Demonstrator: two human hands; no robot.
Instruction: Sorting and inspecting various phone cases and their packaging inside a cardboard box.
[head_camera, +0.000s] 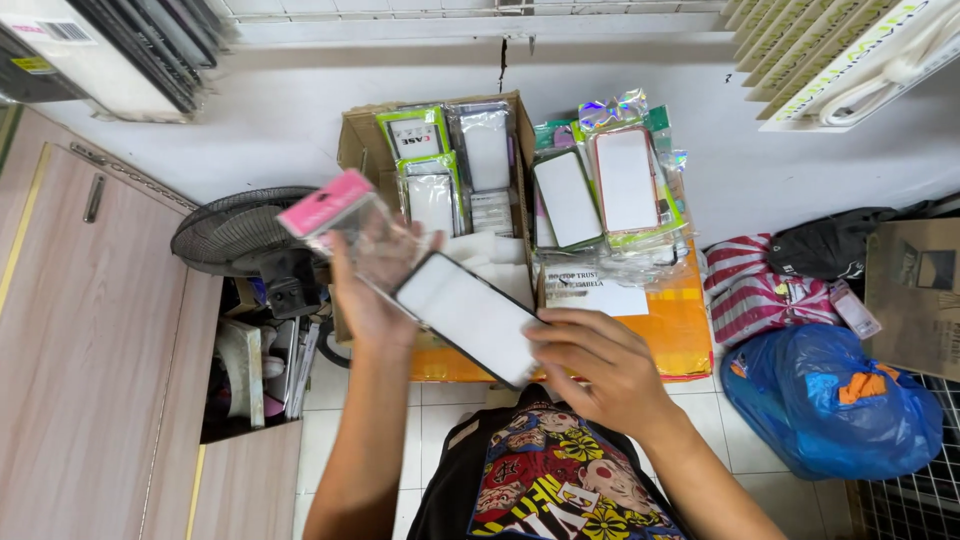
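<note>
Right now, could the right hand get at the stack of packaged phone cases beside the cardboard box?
Probably not at once: the right hand is gripping the phone case. The stack of packaged phone cases lies uncovered straight ahead, so once freed, the way looks open.

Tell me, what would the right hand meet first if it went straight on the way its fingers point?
Probably the phone case: the right hand points left at its lower end, seemingly touching already.

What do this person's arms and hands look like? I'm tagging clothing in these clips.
Both forearms are bare, with no sleeves, gloves, rings or watch visible on the left hand or right hand. Below them shows a black shirt with a colourful cartoon print.
</note>
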